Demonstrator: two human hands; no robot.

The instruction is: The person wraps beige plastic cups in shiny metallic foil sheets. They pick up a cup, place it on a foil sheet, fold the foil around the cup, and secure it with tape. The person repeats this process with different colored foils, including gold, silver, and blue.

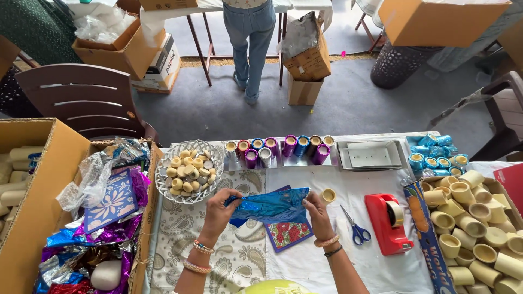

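Stretching a blue foil sheet (271, 206) just above the floral card (287, 234) on the bench (348, 261), your left hand (219, 209) and right hand (316, 211) pinch its ends; it looks light, crinkly and tear-prone, best held by the edges.

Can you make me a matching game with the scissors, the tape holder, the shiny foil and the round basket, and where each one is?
Things:
1. scissors
2. tape dispenser
3. blue foil
4. white basket

Places:
A. held between both hands
B. left of the hands, full of small round pieces
C. lying flat just left of the red thing
D. red, beside the box of cream tubes

Pairs: 1-C, 2-D, 3-A, 4-B
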